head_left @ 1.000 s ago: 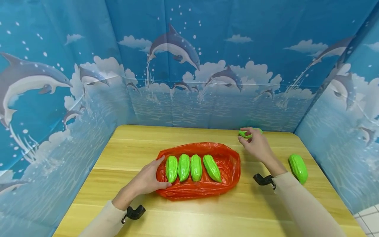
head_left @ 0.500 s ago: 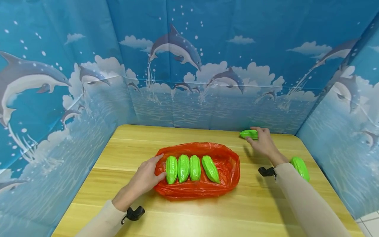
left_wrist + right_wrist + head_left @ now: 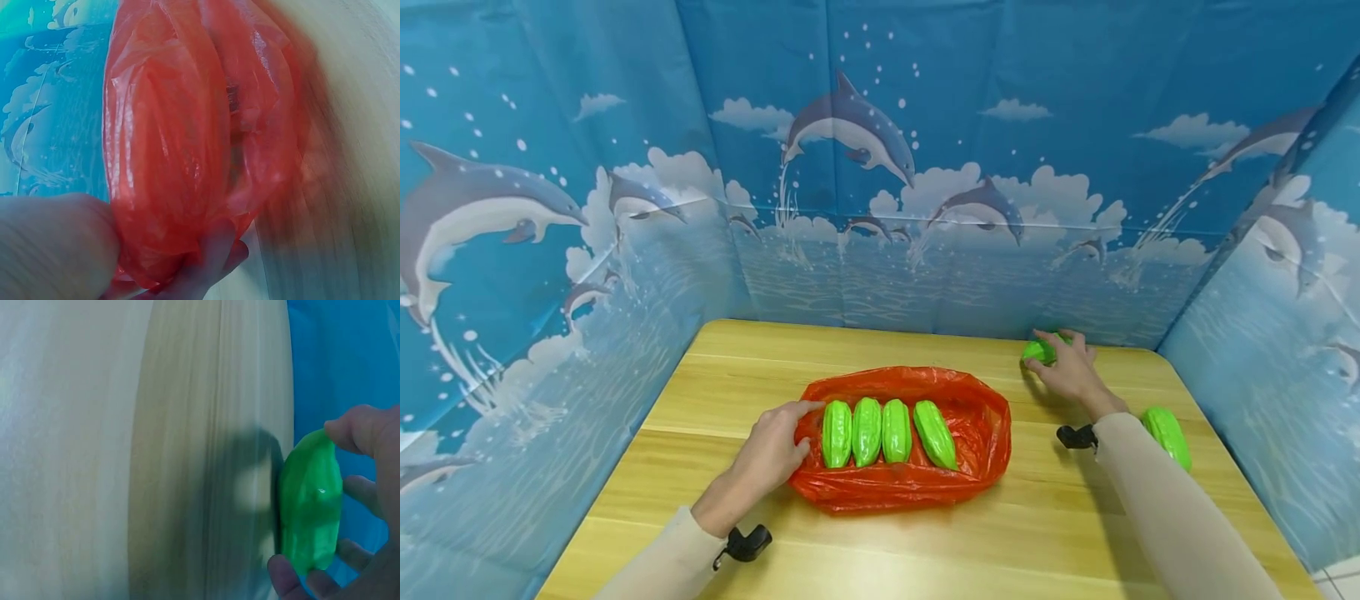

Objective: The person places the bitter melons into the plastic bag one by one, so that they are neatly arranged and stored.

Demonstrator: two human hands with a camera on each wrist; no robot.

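Observation:
A red plastic bag lies spread open mid-table, with several bright green ridged star fruits side by side inside. My left hand holds the bag's left edge; in the left wrist view its fingers bend round the bag's end. At the table's back edge, my right hand grips another green star fruit between thumb and fingers. The right wrist view shows the thumb on one end of that fruit and fingertips at the other. One more star fruit lies at the right, partly behind the right sleeve.
The wooden table has a blue dolphin-print curtain behind it and along both sides. A black wrist device sits under the left cuff, and a second black wrist device is by the right cuff.
My right hand has shifted right along the star fruit at the back edge and closed round it, turning it at an angle. The left hand's fingers have moved slightly at the bag's edge.

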